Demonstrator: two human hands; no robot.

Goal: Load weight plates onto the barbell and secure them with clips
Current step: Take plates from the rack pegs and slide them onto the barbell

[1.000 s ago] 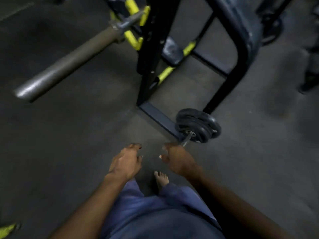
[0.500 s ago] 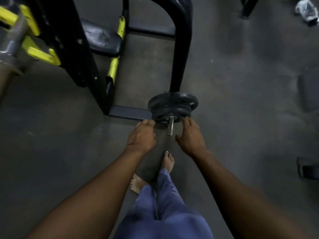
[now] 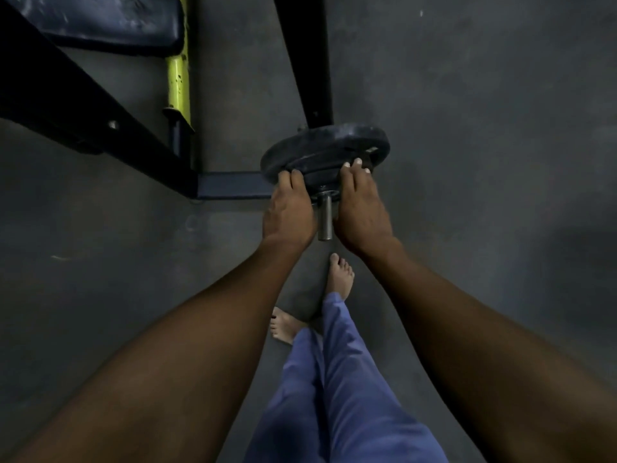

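Black round weight plates (image 3: 325, 147) hang stacked on a short steel storage peg (image 3: 324, 217) at the foot of the rack. My left hand (image 3: 288, 208) grips the front plate's left edge, fingers curled over its rim. My right hand (image 3: 362, 208) grips its right edge, fingertips on the plate's face. The peg's free end pokes out between my wrists. No barbell or clips are in view.
A black rack upright (image 3: 309, 58) rises behind the plates, its base bar (image 3: 230, 186) running left along the dark floor. A yellow strut (image 3: 178, 71) and a dark padded bench (image 3: 110, 20) sit at the upper left. My bare feet (image 3: 340, 274) stand just below the peg.
My head has swung from the barbell sleeve down to the plates. Both hands have reached forward from beside the peg and closed on the front plate's edges.
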